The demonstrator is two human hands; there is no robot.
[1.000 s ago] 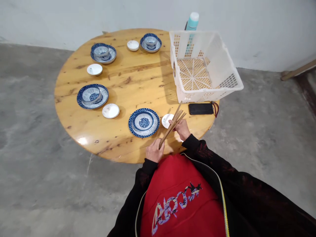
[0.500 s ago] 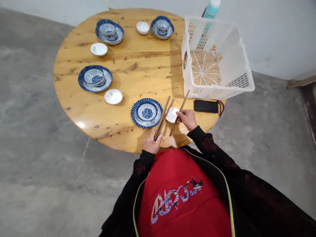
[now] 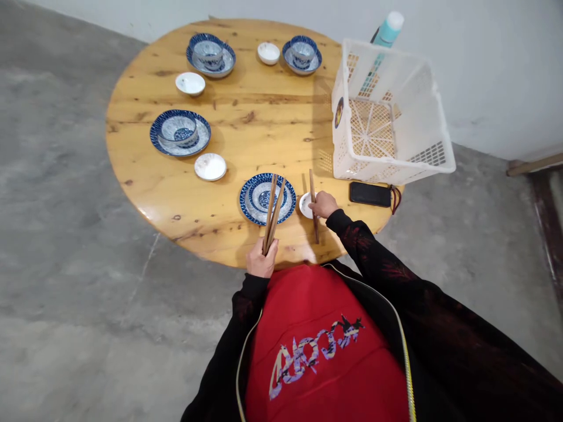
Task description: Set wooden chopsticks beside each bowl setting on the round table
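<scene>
Chopsticks [image 3: 272, 212] sit bunched in the left hand [image 3: 261, 261] at the near table [image 3: 246, 123] edge, fingers closed round their lower ends, tips fanning over the blue plate [image 3: 254, 208]; it looks like 3 or more, though the count is hard to tell. Just right, the right hand [image 3: 323, 204] pinches a pair [image 3: 313, 205], lying flat or nearly so beside the small white dish [image 3: 305, 204], pointing away from the person. By my reading, the step in hand is laying this pair at the nearest setting; the next move would call for loosening the fingers without rolling the sticks, then drawing another 2 from the bunch. Right of the hand lies a black phone [image 3: 370, 194], near a white basket [image 3: 433, 158] with a teal bottle [image 3: 386, 30] behind it. Farther off stand 3 settings, each a bowl on a blue plate [image 3: 179, 130], [image 3: 210, 54], [image 3: 302, 54] with a white dish [image 3: 210, 166], [image 3: 190, 83], [image 3: 268, 53] near.
</scene>
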